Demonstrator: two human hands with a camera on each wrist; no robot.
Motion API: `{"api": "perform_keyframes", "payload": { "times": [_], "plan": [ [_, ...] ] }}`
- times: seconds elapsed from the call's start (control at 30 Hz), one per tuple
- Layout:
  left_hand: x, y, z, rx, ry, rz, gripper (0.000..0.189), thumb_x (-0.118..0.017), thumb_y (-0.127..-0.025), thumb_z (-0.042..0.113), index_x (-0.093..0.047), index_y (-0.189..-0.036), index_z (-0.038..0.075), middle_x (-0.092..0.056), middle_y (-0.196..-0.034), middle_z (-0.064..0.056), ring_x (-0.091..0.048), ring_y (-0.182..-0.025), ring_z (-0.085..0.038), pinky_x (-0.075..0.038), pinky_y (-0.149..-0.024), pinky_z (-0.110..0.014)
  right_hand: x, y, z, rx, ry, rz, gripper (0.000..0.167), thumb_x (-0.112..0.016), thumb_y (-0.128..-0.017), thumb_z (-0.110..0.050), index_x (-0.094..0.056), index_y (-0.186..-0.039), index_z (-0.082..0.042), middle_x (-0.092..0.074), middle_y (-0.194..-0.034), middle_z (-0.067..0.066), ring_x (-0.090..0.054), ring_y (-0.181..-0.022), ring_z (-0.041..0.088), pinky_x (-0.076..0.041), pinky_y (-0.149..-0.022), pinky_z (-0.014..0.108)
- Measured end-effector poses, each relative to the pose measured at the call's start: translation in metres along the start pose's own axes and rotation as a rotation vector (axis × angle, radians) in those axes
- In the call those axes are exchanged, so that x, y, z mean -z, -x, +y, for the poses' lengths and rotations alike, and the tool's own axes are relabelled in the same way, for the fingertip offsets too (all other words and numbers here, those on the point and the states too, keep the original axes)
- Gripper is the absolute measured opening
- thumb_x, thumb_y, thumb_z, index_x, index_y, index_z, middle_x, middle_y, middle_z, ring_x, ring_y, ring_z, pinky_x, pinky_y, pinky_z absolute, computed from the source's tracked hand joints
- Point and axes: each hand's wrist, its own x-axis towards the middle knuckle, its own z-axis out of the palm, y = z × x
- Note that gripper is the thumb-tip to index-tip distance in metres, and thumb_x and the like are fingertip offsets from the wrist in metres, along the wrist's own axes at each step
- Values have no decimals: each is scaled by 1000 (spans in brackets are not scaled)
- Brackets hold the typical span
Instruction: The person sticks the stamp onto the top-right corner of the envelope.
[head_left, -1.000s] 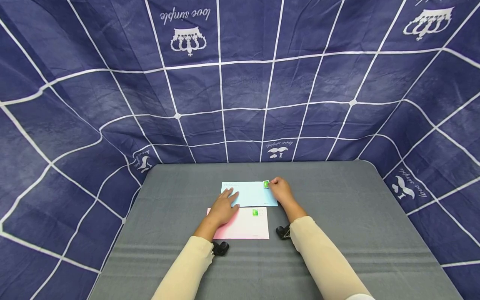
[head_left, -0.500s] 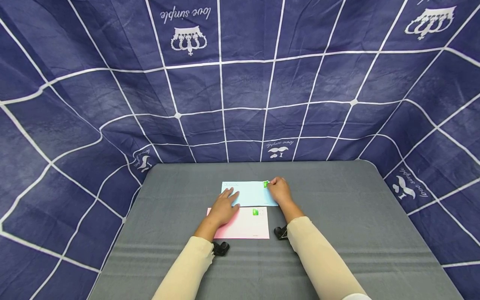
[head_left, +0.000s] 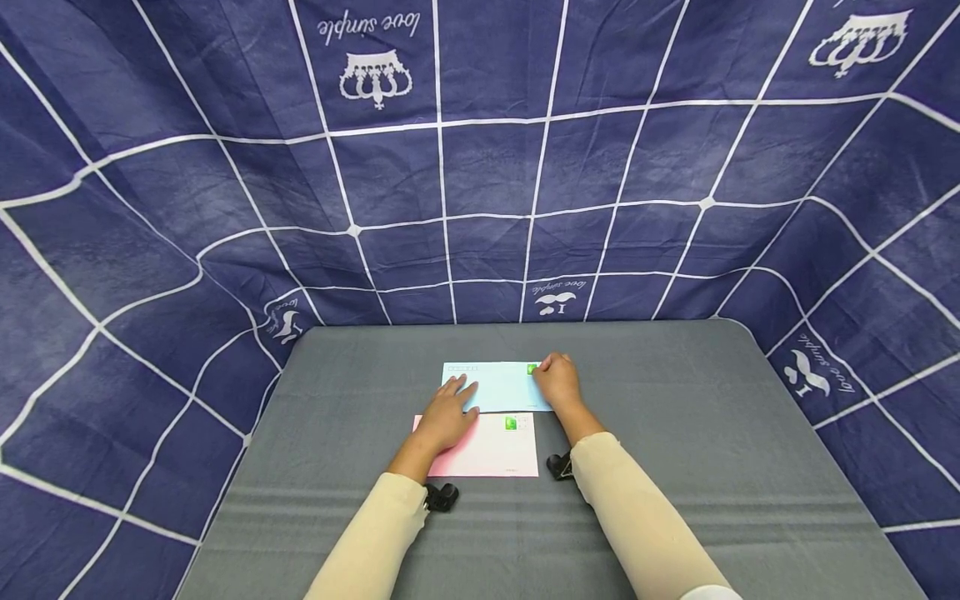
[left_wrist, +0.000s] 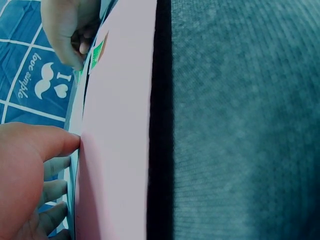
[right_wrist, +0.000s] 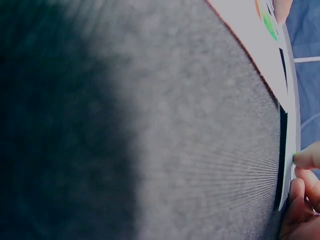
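A light blue envelope lies flat near the back of the table. My left hand rests with spread fingers on its left part, the thumb by its lower edge. At its top right corner, my right hand holds a green postage stamp by the edge, fingers curled and fingertips down at the paper. The right wrist view has the thumb right over a bit of green. Directly in front lies a pink envelope, bearing another green stamp near its upper right. My left wrist covers its left corner.
Grey cloth covers the table. A dark blue curtain with white grid lines rises behind and at both sides. Black wrist cameras sit beneath the cream sleeves.
The stamp under my right fingers now sits straighter and lower in the blue envelope's corner. My right hand and forearm have shifted slightly left. The left hand stays in place.
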Motion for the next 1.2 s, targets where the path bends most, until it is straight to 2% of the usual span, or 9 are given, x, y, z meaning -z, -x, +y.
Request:
{"api": "perform_keyframes", "payload": {
  "times": [0.17, 0.4, 0.6, 1.2],
  "plan": [
    [-1, -1, 0, 0, 2, 2, 53, -54, -104, 30, -45, -153, 11, -35, -163, -16, -25, -155, -36, -21, -127, -52, 1, 0, 2, 8, -17, -11, 7, -64, -81, -8, -61, -79, -2, -58, -86, 15, -58, -80, 34, -48, -74, 41],
    [0, -1, -1, -5, 2, 7, 53, -53, -104, 30, -46, -152, 9, -35, -163, -17, -26, -155, -37, -21, -127, -52, 6, -2, 6, 2, -70, -118, 22, -69, -85, -12, -63, -103, -2, -56, -96, 11, -58, -90, 26, -44, -78, 32],
    [-1, -1, -2, -6, -1, 8, 53, -54, -104, 29, -46, -152, 8, -36, -162, -18, -27, -154, -38, -22, -126, -53, 11, -3, 11, 41, -69, -178, 33, -73, -84, -11, -67, -116, -3, -55, -97, 9, -55, -88, 21, -41, -76, 27],
    [0, 1, 0, -3, 10, 4, 53, -54, -104, 29, -46, -152, 9, -35, -163, -17, -26, -155, -37, -21, -127, -52, 13, 0, 10, 46, -29, -209, 25, -71, -91, -12, -71, -114, -5, -53, -100, 9, -54, -89, 21, -41, -77, 29]
  ]
}}
